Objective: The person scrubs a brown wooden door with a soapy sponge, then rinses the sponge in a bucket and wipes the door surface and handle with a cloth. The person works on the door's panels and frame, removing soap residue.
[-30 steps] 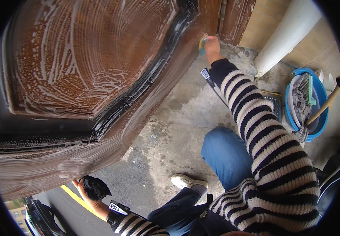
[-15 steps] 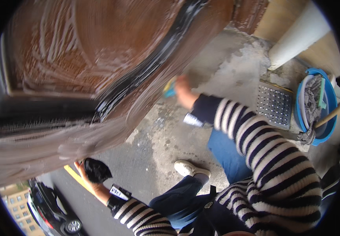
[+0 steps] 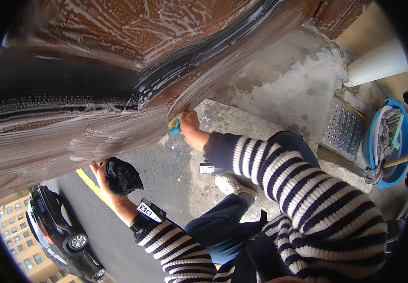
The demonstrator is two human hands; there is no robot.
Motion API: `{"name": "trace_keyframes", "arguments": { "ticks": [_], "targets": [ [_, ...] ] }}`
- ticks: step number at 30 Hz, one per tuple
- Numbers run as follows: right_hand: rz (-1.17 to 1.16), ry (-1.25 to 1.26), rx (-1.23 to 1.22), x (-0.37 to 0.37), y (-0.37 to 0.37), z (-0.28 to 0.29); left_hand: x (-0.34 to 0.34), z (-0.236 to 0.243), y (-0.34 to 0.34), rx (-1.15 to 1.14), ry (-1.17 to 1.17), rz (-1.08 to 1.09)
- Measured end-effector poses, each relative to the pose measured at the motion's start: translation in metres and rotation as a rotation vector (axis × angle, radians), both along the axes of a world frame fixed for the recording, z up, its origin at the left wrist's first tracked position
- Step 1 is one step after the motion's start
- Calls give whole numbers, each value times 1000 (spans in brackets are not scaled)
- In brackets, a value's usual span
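Over the last second the person's right hand (image 3: 189,124) has travelled along the bordering edge of a large brown door-like panel streaked with white suds (image 3: 119,137), from its far end near the white cylindrical pipe (image 3: 378,66) to the bend close to the left hand (image 3: 104,183). Its grip is clenched round a small yellow-and-teal sponge (image 3: 174,124), which touches the panel's edge where the black moulded band (image 3: 199,56) turns its corner. The left hand has stayed at the same edge, fingertips against it; a crumpled black bundle (image 3: 123,176) sits against its palm side, and I cannot tell whether that grip grasps the bundle or merely bears it. The view has swung too, bringing more of the dark car (image 3: 57,226) into sight at lower left. For the scrubbing in hand, this suggests that the stroke has covered the length of that edge and that the sponge is now at the stretch nearest the left hand, with suds remaining all over the surface. At the right, a perforated metal plate (image 3: 343,127) lies on the concrete floor (image 3: 260,94), just beside a round blue plastic tub (image 3: 404,141) containing a grey patterned cloth (image 3: 386,132).
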State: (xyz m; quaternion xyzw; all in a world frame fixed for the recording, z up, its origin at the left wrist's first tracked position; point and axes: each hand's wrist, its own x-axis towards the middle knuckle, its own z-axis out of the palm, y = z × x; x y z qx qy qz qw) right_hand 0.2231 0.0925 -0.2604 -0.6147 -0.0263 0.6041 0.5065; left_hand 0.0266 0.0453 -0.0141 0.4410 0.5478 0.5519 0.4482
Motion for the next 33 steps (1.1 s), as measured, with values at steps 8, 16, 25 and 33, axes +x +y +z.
{"name": "trace_keyframes", "arguments": {
  "ticks": [8, 16, 25, 33],
  "targets": [
    [-83, 147, -15, 87, 5, -11, -22, -11, 6, -48, -79, -7],
    [-559, -206, 297, 343, 24, 55, 1, -3, 10, -26, -140, 35],
    [-615, -562, 484, 243, 13, 109, 1, -4, 10, -33, -118, 36],
    [-338, -439, 503, 122, -1, 84, -3, -6, 10, -10, -138, 30]
  ]
}}
